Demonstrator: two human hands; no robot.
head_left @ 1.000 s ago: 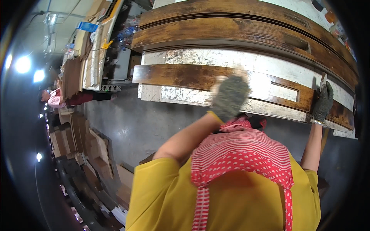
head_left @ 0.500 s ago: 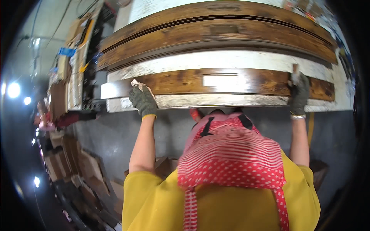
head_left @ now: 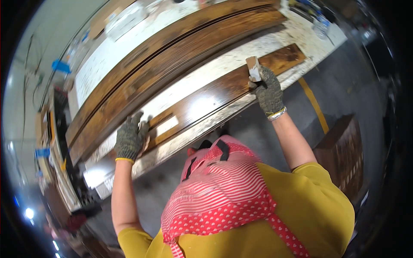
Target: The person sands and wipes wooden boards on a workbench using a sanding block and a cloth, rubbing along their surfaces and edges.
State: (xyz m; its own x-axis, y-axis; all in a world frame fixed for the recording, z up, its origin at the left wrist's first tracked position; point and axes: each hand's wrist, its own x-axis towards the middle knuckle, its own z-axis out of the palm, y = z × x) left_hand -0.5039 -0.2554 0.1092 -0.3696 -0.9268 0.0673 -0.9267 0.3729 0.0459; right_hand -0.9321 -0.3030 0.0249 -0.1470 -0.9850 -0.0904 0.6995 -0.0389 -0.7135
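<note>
A long, brown-stained wooden board (head_left: 226, 89) with a rectangular cutout lies along the near edge of the white table. My left hand (head_left: 131, 136), in a dark knit glove with a yellow cuff, is curled over the board beside the cutout. A tan edge of a crumpled rag (head_left: 146, 146) shows by its palm; the rest is hidden under the glove. Toward the board's right end, my gloved right hand (head_left: 268, 88) grips a small brown-and-white block (head_left: 253, 69), its fingers closed around the near end. The block is over the board's surface.
Two similar brown boards (head_left: 185, 53) lie side by side farther back on the white, stained tabletop (head_left: 101, 71). A clear plastic bottle (head_left: 320, 26) stands at the far right corner. A dark brown slatted crate (head_left: 342, 155) is on the floor at my right.
My view has turned, so the table now slants up to the right. My left hand has moved inward along the board to the cutout; the right hand still holds the block near the right end.
</note>
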